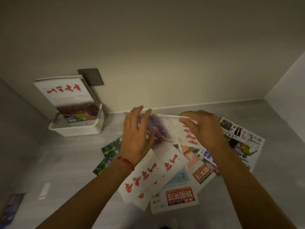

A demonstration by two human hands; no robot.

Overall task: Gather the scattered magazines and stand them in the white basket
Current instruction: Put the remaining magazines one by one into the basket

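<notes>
Two forearms are reaching in from the near edge over a grey table (69, 162), the left wrist wearing a red string bracelet (126, 161). Nearest the wearer, below and between the wrists, scattered magazines (165, 176) are lying fanned and overlapping: white covers with red brush lettering, red-and-white boxed titles, and a green-photo cover (108, 154) poking out to the left of the left wrist. A colour-photo spread (242, 138) is lying flat just beyond the right hand's outer side. Above this pile, the left hand (135, 134) is spreading its fingers over a lifted magazine (165, 128), while the right hand (203, 129) is curling its fingers and thumb round that magazine's far edge; whether the left is gripping or only pressing cannot be told. Farther away, well to the left of both hands and against the wall, the white basket (79, 129) is sitting on the table, a white magazine with red lettering (66, 95) already standing tilted inside it. Behind that, a grey wall plate (92, 76) is showing.
</notes>
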